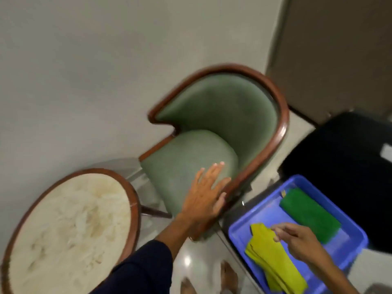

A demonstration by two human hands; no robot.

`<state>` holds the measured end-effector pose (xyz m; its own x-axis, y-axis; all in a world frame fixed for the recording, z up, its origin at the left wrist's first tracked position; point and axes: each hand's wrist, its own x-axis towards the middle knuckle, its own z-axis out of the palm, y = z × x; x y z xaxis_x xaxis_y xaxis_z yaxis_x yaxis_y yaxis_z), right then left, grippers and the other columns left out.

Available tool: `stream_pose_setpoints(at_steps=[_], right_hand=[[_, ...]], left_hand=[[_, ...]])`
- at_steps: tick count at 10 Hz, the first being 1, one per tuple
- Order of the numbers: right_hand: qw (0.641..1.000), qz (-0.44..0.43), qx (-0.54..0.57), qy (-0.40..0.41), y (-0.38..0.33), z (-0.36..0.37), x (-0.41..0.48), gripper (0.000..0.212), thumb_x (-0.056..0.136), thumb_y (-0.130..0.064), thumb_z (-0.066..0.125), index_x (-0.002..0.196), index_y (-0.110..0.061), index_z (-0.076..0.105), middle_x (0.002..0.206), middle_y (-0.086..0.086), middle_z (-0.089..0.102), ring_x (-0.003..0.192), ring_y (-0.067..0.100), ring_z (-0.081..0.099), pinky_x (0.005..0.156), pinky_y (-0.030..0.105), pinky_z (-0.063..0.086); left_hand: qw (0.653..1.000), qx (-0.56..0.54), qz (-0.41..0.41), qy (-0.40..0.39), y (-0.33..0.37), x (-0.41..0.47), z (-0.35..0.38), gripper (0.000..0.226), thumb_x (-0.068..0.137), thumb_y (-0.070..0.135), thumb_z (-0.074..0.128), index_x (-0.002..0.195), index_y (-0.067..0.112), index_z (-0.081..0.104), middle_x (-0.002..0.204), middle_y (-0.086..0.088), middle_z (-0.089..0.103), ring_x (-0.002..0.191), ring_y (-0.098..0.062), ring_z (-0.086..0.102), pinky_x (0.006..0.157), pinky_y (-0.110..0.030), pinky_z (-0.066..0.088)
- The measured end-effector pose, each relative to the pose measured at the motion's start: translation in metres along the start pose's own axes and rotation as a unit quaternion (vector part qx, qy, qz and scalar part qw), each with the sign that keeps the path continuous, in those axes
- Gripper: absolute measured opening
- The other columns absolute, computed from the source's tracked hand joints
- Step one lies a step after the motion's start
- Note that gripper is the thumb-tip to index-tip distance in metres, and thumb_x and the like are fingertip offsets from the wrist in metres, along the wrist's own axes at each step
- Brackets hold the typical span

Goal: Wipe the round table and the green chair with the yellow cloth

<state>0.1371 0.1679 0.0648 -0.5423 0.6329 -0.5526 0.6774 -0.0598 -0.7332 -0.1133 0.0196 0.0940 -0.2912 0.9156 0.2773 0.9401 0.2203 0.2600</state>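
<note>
Yellow folded fabric cloth [273, 259]: lies in blue plastic tray [239, 232], near-left corner, beside green cloth [309, 215]. Soft, light, limp; pinch top fold. My right hand [297, 238] fingertips closing on its upper edge, grip unconfirmed. My left hand [203, 196] spread flat, empty, against green upholstered chair [212, 115]. Round wood-rimmed table [70, 228] unwiped.

One green chair [212, 132], one round table [70, 228], one blue tray [250, 225], one yellow cloth [273, 264], one green cloth [309, 215], two hands.

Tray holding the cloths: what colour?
Blue; the tray shows clearly in the head view, bottom right.
</note>
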Motion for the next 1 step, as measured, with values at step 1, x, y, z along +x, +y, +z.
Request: stream_pose_setpoints(at_steps=[1], right_hand=[[0.984, -0.171, 0.049, -0.009, -0.0964, -0.0203, -0.0126, 0.020, 0.091, -0.036, 0.066, 0.089, -0.020, 0.078, 0.064, 0.007, 0.071, 0.036, 0.006, 0.040, 0.038, 0.012, 0.032]], left_hand=[[0.989, 0.102, -0.042, 0.099, -0.0524, 0.0079, -0.0842, 0.050, 0.090, 0.038, 0.057, 0.137, 0.021, 0.056, 0.157, -0.013, 0.039, 0.146, -0.028, 0.037, 0.114, -0.055, 0.034]])
